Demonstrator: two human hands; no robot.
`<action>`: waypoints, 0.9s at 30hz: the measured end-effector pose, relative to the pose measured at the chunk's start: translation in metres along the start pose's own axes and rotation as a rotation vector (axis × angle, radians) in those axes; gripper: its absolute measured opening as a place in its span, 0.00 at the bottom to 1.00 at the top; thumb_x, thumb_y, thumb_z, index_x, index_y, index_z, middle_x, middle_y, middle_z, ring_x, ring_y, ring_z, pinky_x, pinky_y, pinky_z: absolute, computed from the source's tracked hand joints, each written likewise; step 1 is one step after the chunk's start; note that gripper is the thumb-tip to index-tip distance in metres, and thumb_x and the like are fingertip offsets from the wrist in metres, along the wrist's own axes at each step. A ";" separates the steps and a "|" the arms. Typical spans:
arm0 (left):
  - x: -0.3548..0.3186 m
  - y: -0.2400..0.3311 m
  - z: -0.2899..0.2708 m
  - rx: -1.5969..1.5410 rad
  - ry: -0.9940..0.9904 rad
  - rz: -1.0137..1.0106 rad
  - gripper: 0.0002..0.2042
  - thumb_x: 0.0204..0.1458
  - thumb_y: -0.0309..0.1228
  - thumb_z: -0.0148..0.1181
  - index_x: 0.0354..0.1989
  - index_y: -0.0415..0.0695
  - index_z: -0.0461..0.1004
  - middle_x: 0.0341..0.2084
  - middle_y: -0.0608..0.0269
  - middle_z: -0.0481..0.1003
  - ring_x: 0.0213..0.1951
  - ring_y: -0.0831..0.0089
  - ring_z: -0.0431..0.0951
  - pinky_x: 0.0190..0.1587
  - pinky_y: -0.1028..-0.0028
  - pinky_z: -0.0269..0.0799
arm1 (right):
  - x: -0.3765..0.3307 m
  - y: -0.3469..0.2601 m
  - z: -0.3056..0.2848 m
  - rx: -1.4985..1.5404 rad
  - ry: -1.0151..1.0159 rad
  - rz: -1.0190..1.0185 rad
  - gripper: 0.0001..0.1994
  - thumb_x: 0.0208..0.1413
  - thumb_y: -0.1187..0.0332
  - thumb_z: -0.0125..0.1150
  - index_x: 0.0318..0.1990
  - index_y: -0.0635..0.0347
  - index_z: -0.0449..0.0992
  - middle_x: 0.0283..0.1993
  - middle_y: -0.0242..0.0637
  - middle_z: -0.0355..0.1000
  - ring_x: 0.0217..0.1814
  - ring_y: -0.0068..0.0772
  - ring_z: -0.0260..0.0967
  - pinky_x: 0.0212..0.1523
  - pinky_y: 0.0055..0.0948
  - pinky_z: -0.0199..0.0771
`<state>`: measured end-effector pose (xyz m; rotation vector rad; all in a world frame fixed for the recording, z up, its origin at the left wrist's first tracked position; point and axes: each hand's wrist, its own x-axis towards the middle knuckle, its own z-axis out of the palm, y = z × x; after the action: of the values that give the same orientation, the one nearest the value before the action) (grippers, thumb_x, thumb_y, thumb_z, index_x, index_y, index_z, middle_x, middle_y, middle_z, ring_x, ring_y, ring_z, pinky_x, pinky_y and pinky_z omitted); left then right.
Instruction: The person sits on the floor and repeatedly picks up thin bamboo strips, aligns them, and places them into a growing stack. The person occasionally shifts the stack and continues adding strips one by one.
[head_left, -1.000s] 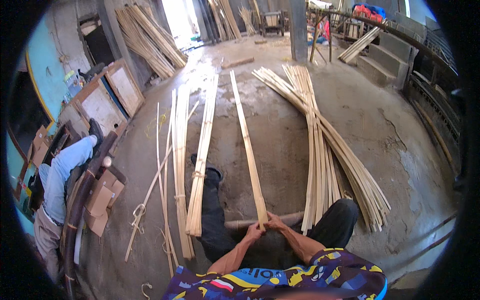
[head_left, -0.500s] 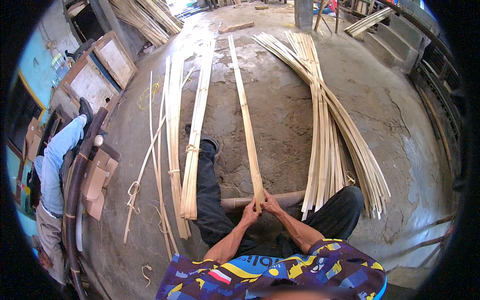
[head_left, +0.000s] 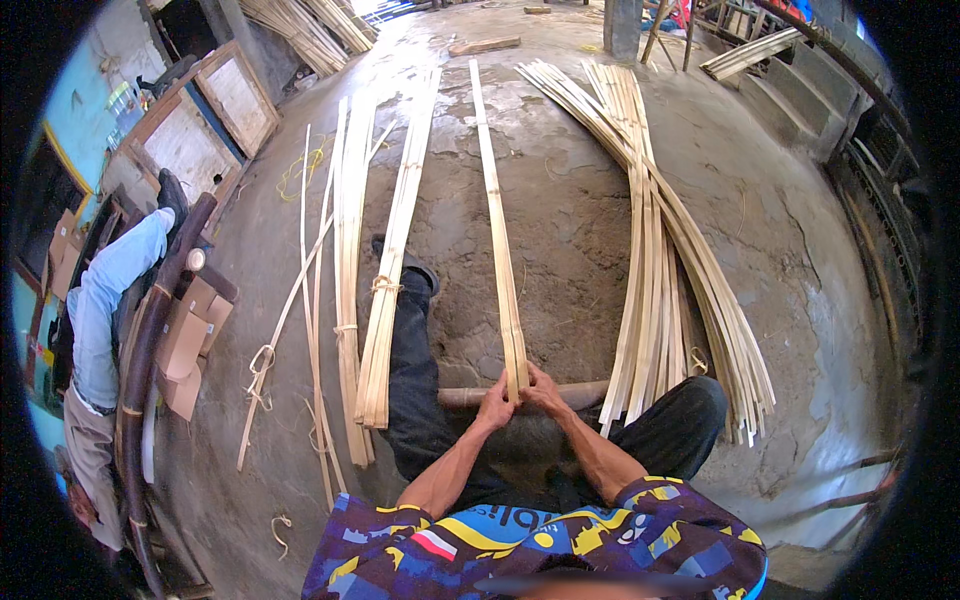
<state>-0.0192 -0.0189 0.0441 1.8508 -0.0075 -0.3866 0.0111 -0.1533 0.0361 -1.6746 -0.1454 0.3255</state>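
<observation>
A long, narrow bundle of bamboo strips (head_left: 496, 215) runs away from me along the floor's middle. My left hand (head_left: 496, 404) is closed round its near end from the left. From the right, my right hand (head_left: 543, 388) grips the same end, fingers touching the strips. Just beyond my hands, a thick bamboo pole (head_left: 465, 397) lies crosswise between my legs. Beside my left leg is a tied bundle of bamboo strips (head_left: 398, 230), with another tied bundle (head_left: 347, 290) further left. Fanned loose strips (head_left: 640, 290) lie by my right knee, crossed by a second spread (head_left: 705, 265).
Thin loose strips (head_left: 312, 270) and a knotted strip (head_left: 262, 375) lie on the left floor. Further left are a cardboard box (head_left: 185, 350), a dark pole (head_left: 140, 390) and another person's legs (head_left: 100, 300). Concrete steps (head_left: 790, 95) stand at the far right.
My hands have moved slightly away from me, raising the near end of the strips a little. Both still grip it. The whole view has shifted slightly.
</observation>
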 end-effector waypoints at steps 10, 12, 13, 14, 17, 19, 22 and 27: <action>-0.015 -0.023 0.008 0.232 -0.009 -0.064 0.38 0.38 0.27 0.56 0.58 0.47 0.41 0.39 0.47 0.68 0.42 0.58 0.69 0.40 0.69 0.64 | -0.017 0.052 0.007 -0.114 -0.003 0.122 0.26 0.33 0.67 0.60 0.45 0.57 0.61 0.35 0.38 0.69 0.36 0.34 0.66 0.36 0.31 0.65; -0.016 -0.026 0.005 0.220 -0.038 -0.070 0.40 0.37 0.26 0.57 0.59 0.46 0.39 0.41 0.47 0.67 0.44 0.59 0.68 0.42 0.70 0.64 | -0.013 0.060 0.009 -0.074 -0.066 -0.002 0.27 0.33 0.66 0.60 0.46 0.56 0.61 0.36 0.38 0.69 0.37 0.35 0.66 0.37 0.31 0.65; -0.016 -0.027 0.005 0.208 -0.058 -0.104 0.41 0.37 0.26 0.57 0.59 0.46 0.38 0.42 0.47 0.66 0.44 0.59 0.68 0.43 0.70 0.64 | -0.012 0.061 0.009 -0.082 -0.080 0.059 0.27 0.33 0.65 0.61 0.46 0.56 0.61 0.36 0.39 0.69 0.37 0.35 0.66 0.38 0.31 0.65; -0.016 -0.029 0.004 0.195 -0.076 -0.113 0.42 0.36 0.26 0.58 0.59 0.45 0.37 0.44 0.46 0.65 0.46 0.60 0.67 0.44 0.72 0.63 | -0.013 0.060 0.008 -0.215 -0.130 0.116 0.30 0.35 0.65 0.59 0.50 0.57 0.56 0.41 0.41 0.65 0.40 0.32 0.63 0.37 0.28 0.64; -0.019 -0.034 0.006 0.271 -0.043 -0.042 0.41 0.36 0.26 0.58 0.59 0.44 0.38 0.41 0.48 0.68 0.42 0.62 0.69 0.41 0.72 0.64 | -0.021 0.049 0.007 -0.346 -0.152 0.205 0.31 0.35 0.65 0.58 0.51 0.57 0.56 0.40 0.43 0.66 0.39 0.36 0.64 0.37 0.29 0.64; -0.020 -0.037 0.008 0.261 -0.026 0.043 0.40 0.36 0.25 0.58 0.59 0.44 0.40 0.37 0.50 0.69 0.38 0.63 0.71 0.39 0.73 0.65 | -0.027 0.039 0.006 -0.354 -0.147 0.243 0.31 0.35 0.65 0.58 0.51 0.57 0.56 0.40 0.45 0.65 0.41 0.39 0.64 0.37 0.31 0.64; -0.019 -0.040 0.011 0.207 -0.071 0.014 0.39 0.36 0.25 0.57 0.58 0.46 0.42 0.32 0.53 0.71 0.32 0.65 0.72 0.35 0.73 0.66 | -0.031 0.029 0.004 -0.290 -0.116 0.228 0.31 0.36 0.65 0.57 0.52 0.56 0.55 0.39 0.47 0.66 0.41 0.41 0.64 0.37 0.33 0.64; -0.021 -0.044 0.013 0.286 -0.024 -0.024 0.37 0.36 0.25 0.56 0.58 0.48 0.44 0.27 0.53 0.72 0.30 0.64 0.72 0.32 0.71 0.66 | -0.031 0.020 0.004 -0.208 -0.081 0.173 0.30 0.37 0.65 0.56 0.52 0.55 0.54 0.39 0.47 0.66 0.39 0.43 0.66 0.33 0.34 0.66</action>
<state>-0.0504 -0.0127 0.0055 2.1295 -0.0595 -0.4420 -0.0211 -0.1609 0.0199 -1.8859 -0.0970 0.5235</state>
